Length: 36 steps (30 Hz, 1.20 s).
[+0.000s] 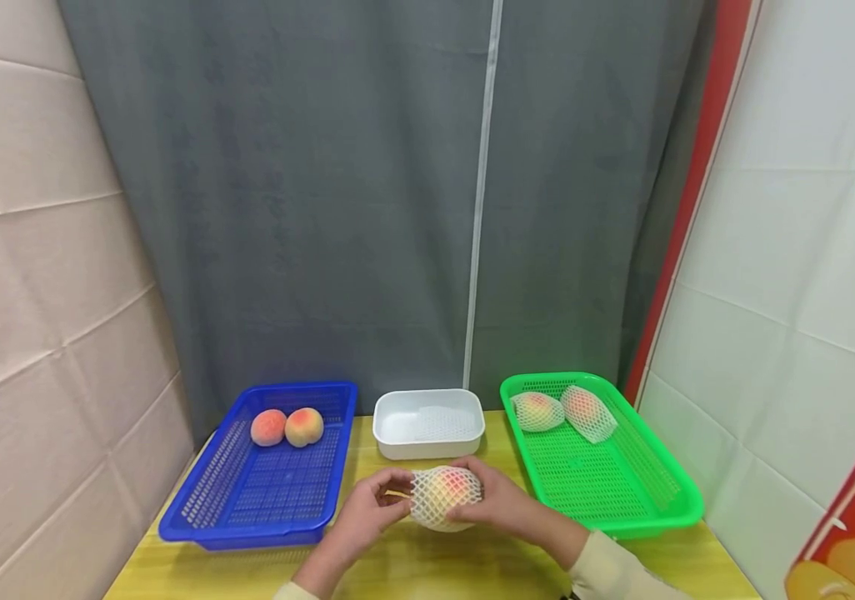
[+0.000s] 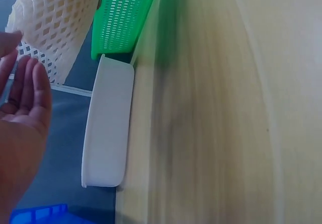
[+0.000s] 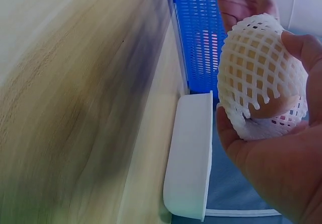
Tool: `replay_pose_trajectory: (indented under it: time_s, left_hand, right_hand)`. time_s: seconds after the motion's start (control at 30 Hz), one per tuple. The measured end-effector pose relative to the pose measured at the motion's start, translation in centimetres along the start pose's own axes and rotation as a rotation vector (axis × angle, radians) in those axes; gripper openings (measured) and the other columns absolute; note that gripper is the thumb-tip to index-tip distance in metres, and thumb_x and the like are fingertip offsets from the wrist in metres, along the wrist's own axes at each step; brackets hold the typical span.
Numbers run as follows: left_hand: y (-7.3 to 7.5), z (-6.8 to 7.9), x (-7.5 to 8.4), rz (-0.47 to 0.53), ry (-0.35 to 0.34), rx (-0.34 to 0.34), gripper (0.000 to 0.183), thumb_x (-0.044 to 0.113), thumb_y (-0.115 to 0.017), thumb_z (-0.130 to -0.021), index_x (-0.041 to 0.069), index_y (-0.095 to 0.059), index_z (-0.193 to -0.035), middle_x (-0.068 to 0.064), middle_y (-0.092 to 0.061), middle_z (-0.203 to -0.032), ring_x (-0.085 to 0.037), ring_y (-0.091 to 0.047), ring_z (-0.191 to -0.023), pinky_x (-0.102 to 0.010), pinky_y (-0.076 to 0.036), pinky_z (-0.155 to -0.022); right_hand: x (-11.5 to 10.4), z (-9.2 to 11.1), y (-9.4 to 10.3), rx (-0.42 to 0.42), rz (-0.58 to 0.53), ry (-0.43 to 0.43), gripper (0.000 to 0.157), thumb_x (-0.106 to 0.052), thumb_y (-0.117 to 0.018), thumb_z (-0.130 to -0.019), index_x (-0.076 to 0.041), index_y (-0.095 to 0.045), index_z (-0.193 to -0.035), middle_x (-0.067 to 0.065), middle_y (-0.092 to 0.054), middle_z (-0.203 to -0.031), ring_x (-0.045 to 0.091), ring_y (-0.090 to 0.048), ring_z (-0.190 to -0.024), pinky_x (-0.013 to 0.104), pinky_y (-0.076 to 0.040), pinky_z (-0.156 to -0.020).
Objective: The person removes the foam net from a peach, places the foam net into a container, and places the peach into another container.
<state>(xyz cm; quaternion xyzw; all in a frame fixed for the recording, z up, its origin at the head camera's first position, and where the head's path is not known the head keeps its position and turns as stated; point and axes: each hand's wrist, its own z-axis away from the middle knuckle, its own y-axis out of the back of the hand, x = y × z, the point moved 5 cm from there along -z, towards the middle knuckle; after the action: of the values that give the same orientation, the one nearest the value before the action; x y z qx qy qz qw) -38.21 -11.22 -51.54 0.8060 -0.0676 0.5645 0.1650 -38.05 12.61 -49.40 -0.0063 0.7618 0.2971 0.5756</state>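
Observation:
A peach in a white foam net sleeve [image 1: 446, 498] is held above the table between the hands. My right hand [image 1: 498, 500] grips it, thumb on the near side and fingers on the far side. In the right wrist view, bare peach skin shows at the open end of the foam net [image 3: 259, 68]. My left hand [image 1: 373, 508] is at the sleeve's left end, its thumb and fingers apart with a gap between them. Seen from the left wrist, the fingers of my left hand [image 2: 25, 98] are loosely bent beside the net; contact is unclear.
A blue basket [image 1: 262, 533] at left holds two bare peaches [image 1: 287, 427]. The green basket [image 1: 637, 527] at right holds two net-wrapped peaches [image 1: 564, 412]. Between them, against the grey curtain [image 1: 322, 208], stands a white tray [image 1: 427, 450] with white netting [image 1: 446, 423] inside.

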Motion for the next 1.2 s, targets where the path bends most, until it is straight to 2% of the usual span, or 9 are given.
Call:
replay_pose_trajectory:
  time_s: [0.2, 0.27, 0.43, 0.67, 0.87, 1.07, 1.2]
  left_hand:
    - [-0.4, 0.1, 0.8, 0.06, -0.033, -0.073, 0.048, -0.004, -0.078, -0.095, -0.007, -0.063, -0.141, -0.028, -0.066, -0.136, -0.043, -0.069, -0.121, -0.032, -0.062, -0.096]
    - [-0.6, 0.2, 1.0, 0.07, -0.031, -0.092, 0.051, -0.004, -0.078, -0.095, -0.009, -0.06, -0.143, -0.03, -0.064, -0.139, -0.046, -0.068, -0.123, -0.032, -0.062, -0.096]
    - [-0.9, 0.3, 0.9, 0.107, -0.004, -0.136, 0.06, -0.006, -0.077, -0.094, -0.011, -0.053, -0.148, -0.029, -0.062, -0.141, -0.041, -0.072, -0.116, -0.033, -0.063, -0.092]
    - [-1.7, 0.2, 0.9, 0.073, -0.011, -0.178, 0.073, -0.01, -0.075, -0.085, -0.005, -0.051, -0.153, -0.02, -0.061, -0.139, -0.028, -0.07, -0.114, -0.034, -0.064, -0.091]
    - [-2.4, 0.2, 1.0, 0.098, -0.005, -0.216, 0.083, -0.01, -0.074, -0.081, -0.002, -0.044, -0.158, -0.022, -0.057, -0.143, -0.031, -0.073, -0.106, -0.036, -0.066, -0.084]
    - [-2.6, 0.0, 1.4, 0.021, -0.034, -0.196, 0.084, -0.007, -0.078, -0.08, 0.006, -0.049, -0.158, -0.018, -0.056, -0.143, -0.027, -0.066, -0.119, -0.036, -0.064, -0.091]
    - [-2.6, -0.1, 1.5, -0.041, -0.044, -0.164, 0.082, -0.005, -0.081, -0.08, 0.009, -0.053, -0.156, -0.016, -0.058, -0.142, -0.026, -0.063, -0.121, -0.034, -0.062, -0.095]
  right_hand:
    - [-0.4, 0.1, 0.0, -0.011, 0.003, 0.023, 0.07, -0.023, -0.094, -0.088, -0.008, -0.059, -0.146, 0.005, -0.072, -0.125, 0.02, -0.067, -0.112, 0.032, -0.056, -0.095]
    - [-0.5, 0.1, -0.1, -0.018, -0.004, 0.031, 0.069, -0.023, -0.093, -0.088, -0.009, -0.059, -0.146, 0.005, -0.072, -0.125, 0.02, -0.067, -0.113, 0.031, -0.056, -0.095]
    - [-1.4, 0.3, -0.3, -0.035, -0.044, 0.047, 0.067, -0.018, -0.092, -0.088, -0.007, -0.059, -0.146, 0.007, -0.071, -0.128, 0.021, -0.066, -0.115, 0.029, -0.055, -0.097]
    - [-2.5, 0.4, -0.7, -0.046, -0.066, 0.056, 0.066, -0.017, -0.092, -0.089, -0.007, -0.061, -0.146, 0.007, -0.071, -0.129, 0.021, -0.066, -0.115, 0.029, -0.056, -0.096]
    - [-2.4, 0.3, -0.9, -0.046, -0.072, 0.065, 0.065, -0.018, -0.094, -0.089, -0.006, -0.062, -0.144, 0.007, -0.071, -0.128, 0.02, -0.066, -0.113, 0.03, -0.056, -0.096]
    - [-2.1, 0.1, -0.8, -0.038, -0.052, 0.043, 0.066, -0.021, -0.094, -0.09, -0.009, -0.061, -0.145, 0.006, -0.071, -0.126, 0.022, -0.067, -0.112, 0.03, -0.057, -0.095]
    - [-2.1, 0.0, -0.7, -0.039, -0.04, 0.044, 0.066, -0.022, -0.094, -0.09, -0.009, -0.061, -0.146, 0.006, -0.071, -0.126, 0.023, -0.068, -0.113, 0.03, -0.057, -0.096]
